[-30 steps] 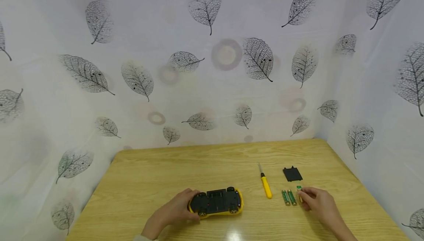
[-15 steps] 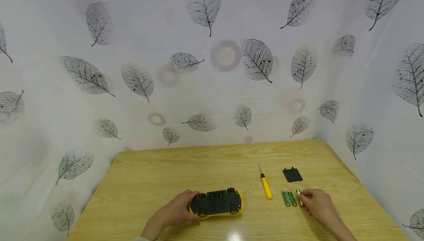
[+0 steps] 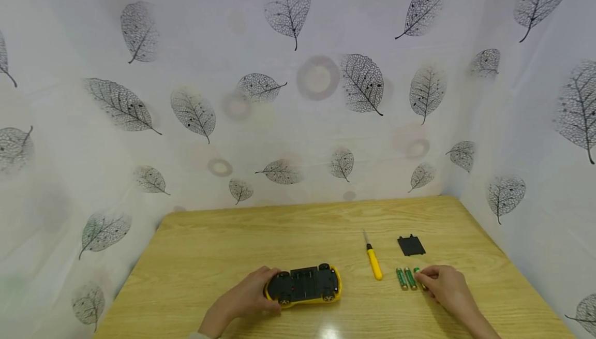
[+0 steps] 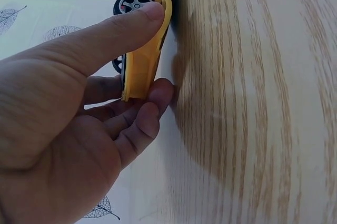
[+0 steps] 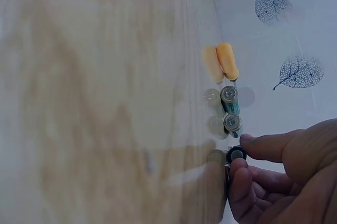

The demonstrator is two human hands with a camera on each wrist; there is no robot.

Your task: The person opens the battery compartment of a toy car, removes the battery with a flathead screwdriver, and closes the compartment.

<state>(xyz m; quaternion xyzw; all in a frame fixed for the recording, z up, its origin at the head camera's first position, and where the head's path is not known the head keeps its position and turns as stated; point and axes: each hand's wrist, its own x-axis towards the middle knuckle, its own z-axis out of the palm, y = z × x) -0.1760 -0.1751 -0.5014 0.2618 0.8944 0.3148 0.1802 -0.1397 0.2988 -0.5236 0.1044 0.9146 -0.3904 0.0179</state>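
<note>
A yellow toy car [image 3: 304, 284] lies upside down on the table, its black underside up and an open battery compartment showing. My left hand [image 3: 251, 292] grips its left end; in the left wrist view the thumb lies by a wheel [image 4: 136, 4] and the fingers are around the yellow body [image 4: 142, 69]. My right hand [image 3: 446, 287] pinches a green battery [image 3: 417, 270] between thumb and fingers; its end [image 5: 237, 154] shows in the right wrist view, most of its length hidden. Just left of it, two more green batteries [image 3: 402, 279] lie side by side.
A screwdriver with a yellow handle [image 3: 374, 265] lies between the car and the batteries. Behind the batteries is a flat black cover [image 3: 412, 245] with small tabs. A white curtain with leaf prints [image 3: 298, 137] surrounds the wooden table [image 3: 223, 246] at the back and sides.
The battery in my right hand has turned and shifted slightly left, nearer the other two. My left hand and the car have stayed in place.
</note>
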